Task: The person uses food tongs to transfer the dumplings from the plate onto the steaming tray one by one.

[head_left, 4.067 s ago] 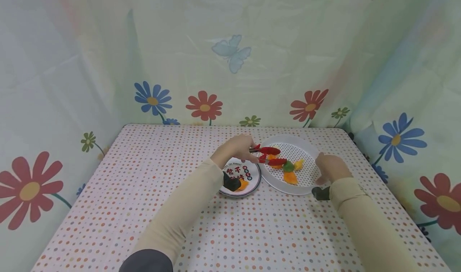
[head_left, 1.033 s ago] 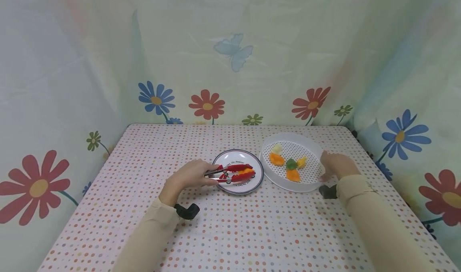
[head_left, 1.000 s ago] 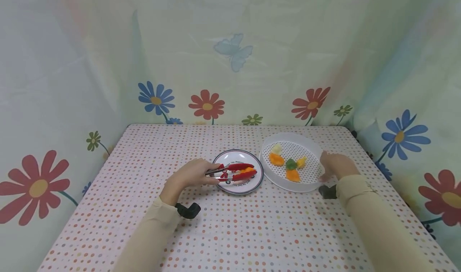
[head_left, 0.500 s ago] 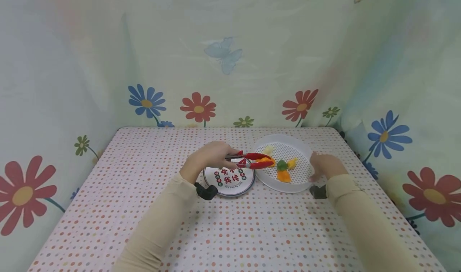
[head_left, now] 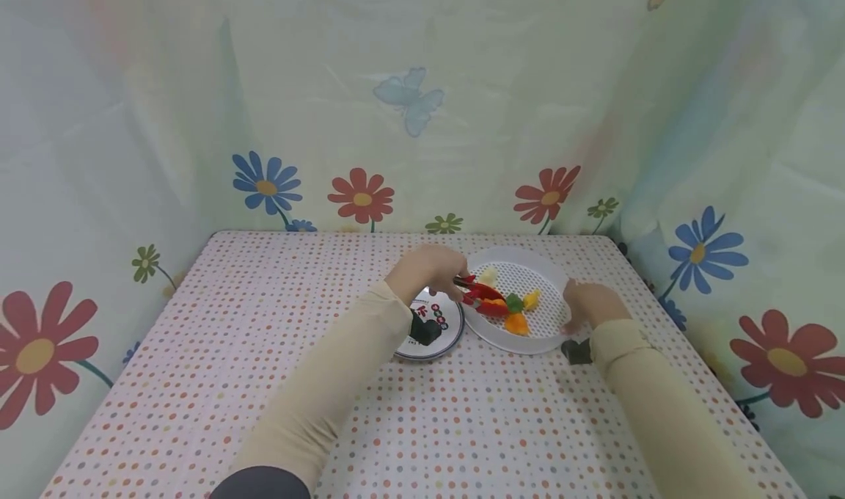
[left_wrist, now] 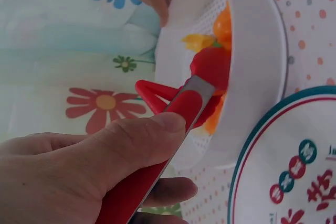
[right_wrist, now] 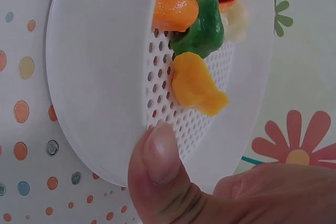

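Note:
My left hand (head_left: 429, 268) holds red-headed tongs (left_wrist: 207, 72), thumb along the handle. The tongs' heads reach into a white round basket (right_wrist: 105, 77) with a perforated bottom; an orange piece shows between them in the right wrist view. My right hand (head_left: 594, 304) grips the basket's right rim, thumb (right_wrist: 160, 156) on the inside. In the basket lie an orange lump (right_wrist: 176, 6), a green pepper-like piece (right_wrist: 205, 30), a yellow piece (right_wrist: 194, 85) and a pale piece (right_wrist: 236, 22). Part of the basket's contents is hidden by the tongs.
A white plate (left_wrist: 273, 156) with a dark rim and red lettering stands left of the basket, beneath my left wrist. Both stand on a dotted tablecloth (head_left: 422, 425). A flower-printed curtain (head_left: 317, 117) encloses the back and sides.
My left hand has moved right from the plate to the basket, carrying an orange-yellow piece in the tongs. The right hand keeps its grip on the rim. The head view has shifted slightly.

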Action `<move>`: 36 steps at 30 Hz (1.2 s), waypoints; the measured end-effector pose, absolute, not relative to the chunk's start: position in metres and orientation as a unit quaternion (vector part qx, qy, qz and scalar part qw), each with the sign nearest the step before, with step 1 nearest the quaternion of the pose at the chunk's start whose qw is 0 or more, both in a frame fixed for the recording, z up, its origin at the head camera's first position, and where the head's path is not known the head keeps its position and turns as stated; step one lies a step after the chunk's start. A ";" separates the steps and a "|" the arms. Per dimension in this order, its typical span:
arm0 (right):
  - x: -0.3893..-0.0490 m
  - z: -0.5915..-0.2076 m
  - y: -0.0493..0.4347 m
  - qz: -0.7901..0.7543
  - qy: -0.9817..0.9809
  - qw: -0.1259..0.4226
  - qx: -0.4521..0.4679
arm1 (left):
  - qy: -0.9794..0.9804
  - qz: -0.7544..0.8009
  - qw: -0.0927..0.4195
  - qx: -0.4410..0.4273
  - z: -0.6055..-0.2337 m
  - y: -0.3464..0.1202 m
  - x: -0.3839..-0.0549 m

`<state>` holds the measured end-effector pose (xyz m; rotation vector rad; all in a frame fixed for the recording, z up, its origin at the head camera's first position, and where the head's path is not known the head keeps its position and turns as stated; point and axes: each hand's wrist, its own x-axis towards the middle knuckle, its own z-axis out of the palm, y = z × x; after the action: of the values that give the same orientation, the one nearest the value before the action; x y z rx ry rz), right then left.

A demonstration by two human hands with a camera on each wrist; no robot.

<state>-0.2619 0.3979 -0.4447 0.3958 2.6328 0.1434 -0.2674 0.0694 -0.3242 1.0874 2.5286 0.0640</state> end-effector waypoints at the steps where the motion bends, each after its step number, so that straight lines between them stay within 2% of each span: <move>1: -0.261 -0.446 0.397 0.050 0.960 0.237 0.144 | 0.901 0.017 0.189 0.390 -0.327 0.071 -0.267; 6: -0.262 -0.447 0.395 0.036 0.960 0.239 0.140 | 0.905 0.022 0.174 0.387 -0.343 0.072 -0.266; 11: -0.256 -0.435 0.388 0.040 0.962 0.239 0.123 | 0.916 0.029 0.133 0.377 -0.356 0.068 -0.265; 21: -0.199 -0.364 0.327 0.077 0.965 0.235 0.089 | 0.928 0.036 0.056 0.367 -0.362 0.061 -0.258; 24: -0.194 -0.364 0.326 0.080 0.970 0.216 0.076 | 0.936 0.046 0.040 0.347 -0.364 0.048 -0.255; 28: -0.206 -0.386 0.345 0.080 0.977 0.184 0.067 | 0.952 0.087 0.023 0.294 -0.364 0.024 -0.250; 32: -0.221 -0.398 0.360 0.063 0.974 0.202 0.085 | 0.964 0.148 0.011 0.222 -0.369 -0.003 -0.241; 36: -0.216 -0.384 0.355 0.040 0.965 0.237 0.106 | 0.963 0.207 0.007 0.173 -0.380 -0.022 -0.227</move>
<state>-0.2163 0.3546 -0.3836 0.2903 2.6447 0.1092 -0.2269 -0.0215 -0.3795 0.5414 3.0109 0.6461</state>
